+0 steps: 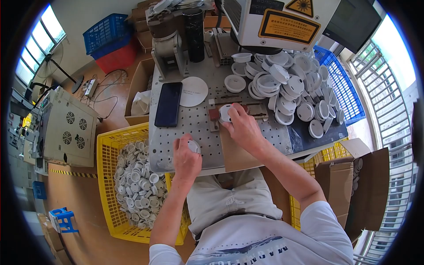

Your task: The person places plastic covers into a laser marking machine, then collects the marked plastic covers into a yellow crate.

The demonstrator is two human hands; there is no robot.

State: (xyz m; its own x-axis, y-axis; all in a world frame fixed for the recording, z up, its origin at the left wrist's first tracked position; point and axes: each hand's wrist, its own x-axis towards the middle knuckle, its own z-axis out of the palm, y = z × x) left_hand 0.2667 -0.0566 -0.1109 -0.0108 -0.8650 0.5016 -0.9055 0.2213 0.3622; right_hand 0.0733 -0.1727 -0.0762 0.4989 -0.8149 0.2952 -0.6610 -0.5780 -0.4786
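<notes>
My right hand (245, 129) grips a white round plastic cap (225, 113) with thumb and fingers. That cap sits at a small fixture with a reddish block (214, 115) on the perforated metal worktable (210, 152). Closer to the table's front left, my left hand (187, 160) is closed around another white round cap (194, 146), partly hidden by the fingers. A large heap of similar white caps (282, 84) lies at the back right of the table. One cap (235, 83) rests apart from the heap, on its left side.
A dark phone (168, 104) and a white disc (194, 92) lie at the table's left. Above the back hangs a white machine head (282, 22) with warning labels. Yellow crate (106, 185) full of caps stands lower left; cardboard box (333, 185) and blue basket (349, 84) are at right.
</notes>
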